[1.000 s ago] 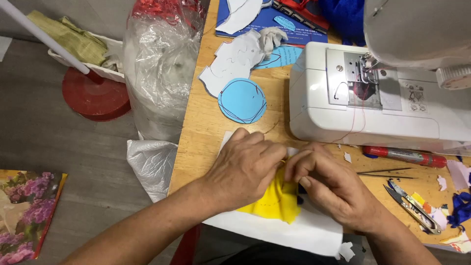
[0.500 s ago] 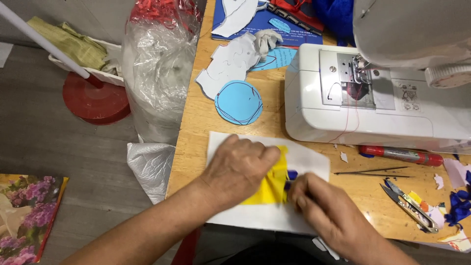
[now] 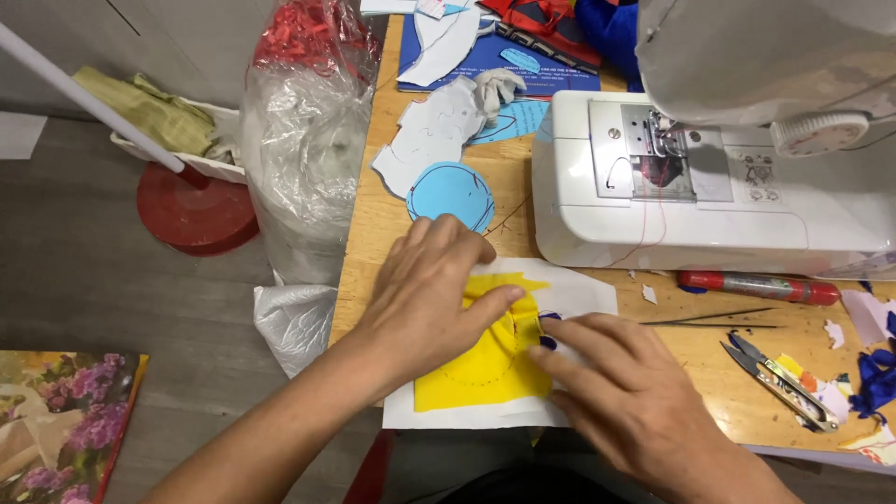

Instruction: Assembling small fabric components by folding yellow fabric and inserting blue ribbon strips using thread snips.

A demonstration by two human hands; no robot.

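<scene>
Since earlier: right hand (image 3: pixel 635 397) shifted up beside left hand (image 3: pixel 431 291); both flat, fingers spread, pressing creased yellow fabric piece (image 3: pixel 481 369) with curved stitch line, on white paper sheet (image 3: pixel 579 289) beneath them

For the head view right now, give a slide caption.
Left hand and right hand press yellow fabric piece on white paper sheet.

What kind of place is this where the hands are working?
Probably a home sewing corner: a white sewing machine on a wooden table, thread snips, and both hands pressing yellow fabric.
</scene>
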